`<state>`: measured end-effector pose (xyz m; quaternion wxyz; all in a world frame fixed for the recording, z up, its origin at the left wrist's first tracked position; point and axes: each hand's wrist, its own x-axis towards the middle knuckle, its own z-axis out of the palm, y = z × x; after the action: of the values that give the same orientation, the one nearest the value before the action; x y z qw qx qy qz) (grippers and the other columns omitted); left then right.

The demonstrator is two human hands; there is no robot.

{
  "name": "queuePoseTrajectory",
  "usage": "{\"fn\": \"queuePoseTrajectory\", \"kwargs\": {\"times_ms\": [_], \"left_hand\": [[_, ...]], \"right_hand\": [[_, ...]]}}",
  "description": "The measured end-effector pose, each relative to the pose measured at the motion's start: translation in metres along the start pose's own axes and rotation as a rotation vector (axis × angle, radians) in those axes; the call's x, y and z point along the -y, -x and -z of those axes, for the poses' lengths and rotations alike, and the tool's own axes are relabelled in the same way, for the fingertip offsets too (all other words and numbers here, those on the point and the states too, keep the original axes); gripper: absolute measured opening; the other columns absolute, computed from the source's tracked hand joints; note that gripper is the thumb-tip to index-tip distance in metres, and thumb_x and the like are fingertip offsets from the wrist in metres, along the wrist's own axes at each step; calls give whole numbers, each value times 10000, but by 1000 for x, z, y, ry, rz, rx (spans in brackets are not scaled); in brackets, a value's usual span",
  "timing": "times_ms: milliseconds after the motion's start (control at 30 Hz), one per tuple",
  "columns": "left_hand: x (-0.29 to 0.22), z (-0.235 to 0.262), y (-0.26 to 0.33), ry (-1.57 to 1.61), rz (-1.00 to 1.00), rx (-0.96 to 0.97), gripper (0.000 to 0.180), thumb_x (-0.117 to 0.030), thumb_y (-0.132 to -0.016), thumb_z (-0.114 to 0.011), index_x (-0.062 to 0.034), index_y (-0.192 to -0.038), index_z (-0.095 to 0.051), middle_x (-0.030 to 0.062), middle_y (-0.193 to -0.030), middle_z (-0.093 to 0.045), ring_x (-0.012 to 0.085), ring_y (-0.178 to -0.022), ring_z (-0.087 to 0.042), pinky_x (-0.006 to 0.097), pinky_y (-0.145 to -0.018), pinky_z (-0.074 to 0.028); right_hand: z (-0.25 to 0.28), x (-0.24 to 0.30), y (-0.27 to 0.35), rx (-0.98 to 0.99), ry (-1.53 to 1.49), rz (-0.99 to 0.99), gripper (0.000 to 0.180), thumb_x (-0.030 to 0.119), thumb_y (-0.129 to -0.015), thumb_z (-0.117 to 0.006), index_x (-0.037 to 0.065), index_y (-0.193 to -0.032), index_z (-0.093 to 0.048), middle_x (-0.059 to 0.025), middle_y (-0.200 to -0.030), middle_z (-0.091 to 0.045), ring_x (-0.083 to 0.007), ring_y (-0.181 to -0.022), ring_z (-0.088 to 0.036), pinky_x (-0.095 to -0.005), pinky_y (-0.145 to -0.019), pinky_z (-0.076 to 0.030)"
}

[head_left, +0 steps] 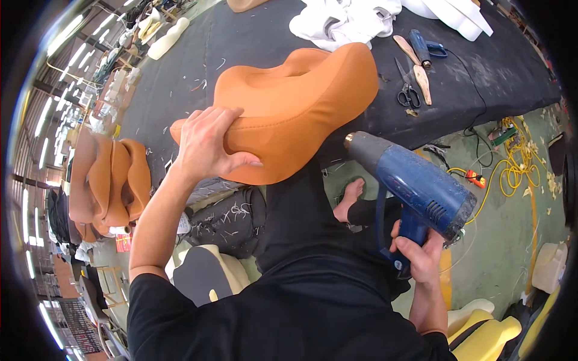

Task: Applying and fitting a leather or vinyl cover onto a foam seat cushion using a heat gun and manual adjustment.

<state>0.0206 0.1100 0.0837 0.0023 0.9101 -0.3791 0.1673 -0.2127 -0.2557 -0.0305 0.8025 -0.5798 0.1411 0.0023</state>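
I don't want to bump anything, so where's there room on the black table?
Between the orange cushion and the pale foam piece, the black table is mostly bare. Beyond the cord, rightward, is another patch. It's crowded around the scissors and wooden pieces, and near the white covers.

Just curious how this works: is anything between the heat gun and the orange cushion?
Nothing visible stands between the heat gun in the right hand and the orange cushion; the left hand rests on its left side.
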Motion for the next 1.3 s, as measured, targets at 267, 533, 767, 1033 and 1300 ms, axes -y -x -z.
{"fn": "queuePoseTrajectory", "kwargs": {"times_ms": [267,533,767,1033,1300], "left_hand": [[-7,-7,24,-137,-36,16,799,-645,-924,-643,-67,-1472,-583,207,-1562,-496,429,-1464,-451,636,-1182,-307],[-30,-57,63,-368,-185,51,721,-559,-954,-627,-326,-1613,-451,-1,-1730,-321,338,-1616,-210,815,-1178,-11],[-42,-65,79,-321,-296,65,592,-334,-942,-667,-153,-1499,-575,56,-1699,-390,218,-1589,-326,813,-1102,-231],[-30,-55,72,-318,-55,-52,825,-618,-891,-698,-187,-1569,-514,41,-1681,-413,313,-1598,-284,821,-1174,33],[-23,-58,64,-345,-181,-82,862,-648,-859,-712,-253,-1590,-485,73,-1696,-366,380,-1586,-280,830,-1166,-2]], "right_hand": [[26,-4,-7,-135,35,164,497,3,-870,-722,-50,-1322,-522,-131,-1039,-657,-176,-783,-670,-301,-725,-576],[44,-2,-17,-241,54,252,514,5,-868,-715,-36,-1326,-485,-155,-1025,-648,-192,-738,-651,-312,-691,-558],[41,-1,-19,-303,115,233,430,56,-842,-707,-67,-1223,-552,-153,-970,-673,-185,-679,-650,-307,-656,-539],[34,0,-24,-302,113,251,458,39,-843,-704,-65,-1259,-543,-146,-970,-675,-182,-679,-648,-303,-655,-540],[40,0,-26,-241,85,219,520,32,-872,-726,-29,-1342,-513,-134,-1026,-652,-173,-740,-646,-299,-677,-560]]}}
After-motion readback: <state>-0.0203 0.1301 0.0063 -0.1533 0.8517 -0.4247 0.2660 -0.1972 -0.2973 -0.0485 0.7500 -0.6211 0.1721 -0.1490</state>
